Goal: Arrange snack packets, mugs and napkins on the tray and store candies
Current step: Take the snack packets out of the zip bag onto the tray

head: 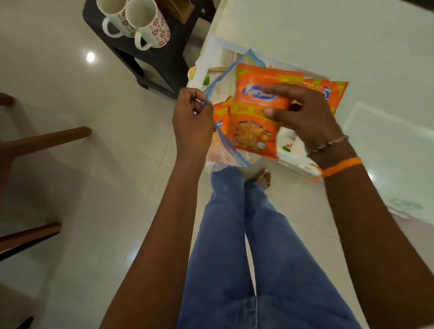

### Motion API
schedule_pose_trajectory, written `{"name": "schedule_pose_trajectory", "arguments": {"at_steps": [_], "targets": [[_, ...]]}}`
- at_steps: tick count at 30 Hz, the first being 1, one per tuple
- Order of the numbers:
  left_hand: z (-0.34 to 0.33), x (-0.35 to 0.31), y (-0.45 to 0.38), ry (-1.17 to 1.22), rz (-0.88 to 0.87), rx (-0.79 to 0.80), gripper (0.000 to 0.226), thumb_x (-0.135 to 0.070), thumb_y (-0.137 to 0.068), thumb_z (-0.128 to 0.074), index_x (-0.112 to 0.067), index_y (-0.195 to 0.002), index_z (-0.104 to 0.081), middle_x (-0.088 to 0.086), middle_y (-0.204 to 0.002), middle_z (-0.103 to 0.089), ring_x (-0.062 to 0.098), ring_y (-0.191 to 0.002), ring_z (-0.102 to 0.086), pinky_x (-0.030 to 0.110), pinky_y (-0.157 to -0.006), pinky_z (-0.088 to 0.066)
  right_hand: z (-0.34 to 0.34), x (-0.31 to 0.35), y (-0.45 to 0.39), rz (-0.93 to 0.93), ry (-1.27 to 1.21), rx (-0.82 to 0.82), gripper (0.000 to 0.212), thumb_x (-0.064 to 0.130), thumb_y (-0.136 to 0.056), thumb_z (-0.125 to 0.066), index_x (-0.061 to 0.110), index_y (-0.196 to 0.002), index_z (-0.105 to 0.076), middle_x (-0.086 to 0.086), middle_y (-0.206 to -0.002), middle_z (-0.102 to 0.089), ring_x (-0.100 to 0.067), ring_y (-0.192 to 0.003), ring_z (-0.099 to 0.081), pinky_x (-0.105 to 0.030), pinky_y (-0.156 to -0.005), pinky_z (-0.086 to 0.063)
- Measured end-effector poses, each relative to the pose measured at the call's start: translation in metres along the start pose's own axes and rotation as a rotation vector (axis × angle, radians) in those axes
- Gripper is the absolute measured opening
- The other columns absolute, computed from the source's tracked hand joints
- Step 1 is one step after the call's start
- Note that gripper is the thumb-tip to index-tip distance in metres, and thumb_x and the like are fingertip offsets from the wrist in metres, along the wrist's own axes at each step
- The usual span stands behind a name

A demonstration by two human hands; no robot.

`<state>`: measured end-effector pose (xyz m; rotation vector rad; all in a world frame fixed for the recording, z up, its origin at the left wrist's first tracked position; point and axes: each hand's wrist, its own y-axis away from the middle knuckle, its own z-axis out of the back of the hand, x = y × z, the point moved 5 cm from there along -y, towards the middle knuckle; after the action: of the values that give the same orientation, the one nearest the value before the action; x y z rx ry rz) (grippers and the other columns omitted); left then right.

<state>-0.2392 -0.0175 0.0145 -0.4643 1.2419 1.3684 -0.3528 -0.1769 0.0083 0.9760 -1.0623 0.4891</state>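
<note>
Left hand (192,118): pinches the blue rim of the clear zip bag (233,158), holding its mouth apart.
Right hand (299,113): fingers curled round the top of an orange snack packet (258,115), which is above the bag mouth and over the white tray (296,162).
Other packets: one lies on the tray (328,91), another sits in the bag (221,115).
Mugs (133,15): two stand well apart on the dark stool (167,56).
Risk: the loose bag may sag or slip from so small a pinch, spilling packets to the floor.
Risk: the tray overhangs the table edge, so a nudge may tip it.

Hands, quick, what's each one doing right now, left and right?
Left hand: pinches the rim of the clear zip bag.
Right hand: grips an orange snack packet.
</note>
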Motion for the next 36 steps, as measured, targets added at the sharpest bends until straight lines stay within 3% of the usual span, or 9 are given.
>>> {"name": "schedule_pose_trajectory", "arguments": {"at_steps": [3, 11, 15, 21, 25, 28, 33, 35, 36], "targets": [[-0.006, -0.003, -0.002, -0.027, 0.005, -0.034, 0.028, -0.002, -0.083, -0.048, -0.028, -0.072, -0.045, -0.003, -0.069, -0.048, 0.018, -0.07, -0.053, 0.033, -0.062, -0.047, 0.046, -0.028, 0.018, -0.115, -0.363, -0.154, 0.038, 0.002, -0.084, -0.061, 0.022, -0.116, -0.059, -0.003, -0.118, -0.058, -0.018, -0.107, -0.058, -0.029, -0.082, -0.054], [-0.002, -0.003, -0.005, -0.004, -0.008, -0.131, 0.028, -0.001, -0.079, -0.049, -0.028, -0.072, -0.048, -0.005, -0.066, -0.046, 0.003, -0.053, -0.052, 0.022, -0.052, -0.047, 0.064, -0.142, 0.045, -0.427, -0.779, -0.709, 0.029, 0.007, -0.09, -0.049, 0.031, -0.103, -0.059, 0.006, -0.101, -0.06, -0.01, -0.088, -0.054, -0.018, -0.067, -0.044], [-0.002, 0.0, -0.004, 0.017, -0.002, -0.132, 0.025, -0.002, -0.08, -0.046, -0.026, -0.073, -0.048, -0.004, -0.07, -0.05, -0.002, -0.051, -0.056, 0.017, -0.047, -0.043, 0.038, -0.178, 0.044, -0.552, -0.846, -0.899, 0.038, -0.002, -0.089, -0.043, 0.023, -0.112, -0.061, -0.004, -0.11, -0.057, -0.013, -0.085, -0.053, -0.019, -0.06, -0.042], [-0.007, -0.005, 0.0, 0.017, -0.04, -0.036, 0.024, -0.006, -0.086, -0.05, -0.027, -0.074, -0.047, -0.001, -0.069, -0.048, 0.001, -0.051, -0.056, 0.016, -0.049, -0.046, 0.012, -0.188, 0.022, -0.522, -0.954, -0.878, 0.043, -0.005, -0.092, -0.041, 0.012, -0.129, -0.054, -0.012, -0.135, -0.05, -0.022, -0.107, -0.052, -0.019, -0.066, -0.049], [-0.023, 0.006, 0.005, -0.017, -0.04, 0.033, 0.028, -0.007, -0.088, -0.051, -0.03, -0.073, -0.046, -0.005, -0.071, -0.051, -0.002, -0.059, -0.059, 0.013, -0.05, -0.046, 0.01, -0.206, 0.014, -0.537, -0.804, -0.839, 0.04, -0.001, -0.098, -0.031, 0.003, -0.138, -0.038, -0.009, -0.113, -0.051, -0.018, -0.102, -0.053, -0.02, -0.077, -0.051], [-0.026, 0.004, 0.006, -0.013, -0.055, 0.057, 0.029, -0.004, -0.086, -0.052, -0.029, -0.072, -0.046, -0.004, -0.069, -0.049, -0.001, -0.054, -0.058, 0.012, -0.047, -0.044, 0.011, -0.21, 0.016, -0.642, -0.695, -0.748, 0.035, 0.0, -0.095, -0.04, 0.011, -0.129, -0.044, 0.002, -0.091, -0.064, -0.006, -0.075, -0.051, -0.012, -0.055, -0.05], [-0.021, 0.005, 0.012, -0.025, -0.039, 0.07, 0.029, -0.001, -0.083, -0.049, -0.028, -0.072, -0.047, -0.005, -0.065, -0.046, 0.006, -0.06, -0.056, 0.016, -0.051, -0.044, 0.011, -0.206, 0.033, -0.904, -0.55, -0.565, 0.04, 0.01, -0.098, -0.036, 0.007, -0.138, -0.038, -0.01, -0.146, -0.041, -0.026, -0.131, -0.044, -0.015, -0.073, -0.052], [-0.015, 0.003, 0.013, -0.031, -0.045, 0.07, 0.029, 0.001, -0.08, -0.048, -0.027, -0.071, -0.047, -0.001, -0.066, -0.043, 0.014, -0.067, -0.053, 0.018, -0.054, -0.045, 0.023, -0.182, 0.039, -0.893, -0.297, -0.669, 0.034, 0.006, -0.097, -0.039, 0.004, -0.13, -0.049, -0.017, -0.131, -0.055, -0.03, -0.122, -0.052, -0.029, -0.09, -0.05], [-0.013, 0.002, 0.014, -0.031, -0.043, 0.075, 0.03, 0.002, -0.079, -0.047, -0.027, -0.071, -0.047, 0.0, -0.066, -0.042, 0.018, -0.068, -0.05, 0.017, -0.053, -0.044, 0.025, -0.163, 0.039, -0.78, -0.301, -0.711, 0.028, 0.003, -0.094, -0.043, 0.003, -0.117, -0.059, -0.018, -0.113, -0.062, -0.03, -0.105, -0.059, -0.031, -0.083, -0.049]]}}
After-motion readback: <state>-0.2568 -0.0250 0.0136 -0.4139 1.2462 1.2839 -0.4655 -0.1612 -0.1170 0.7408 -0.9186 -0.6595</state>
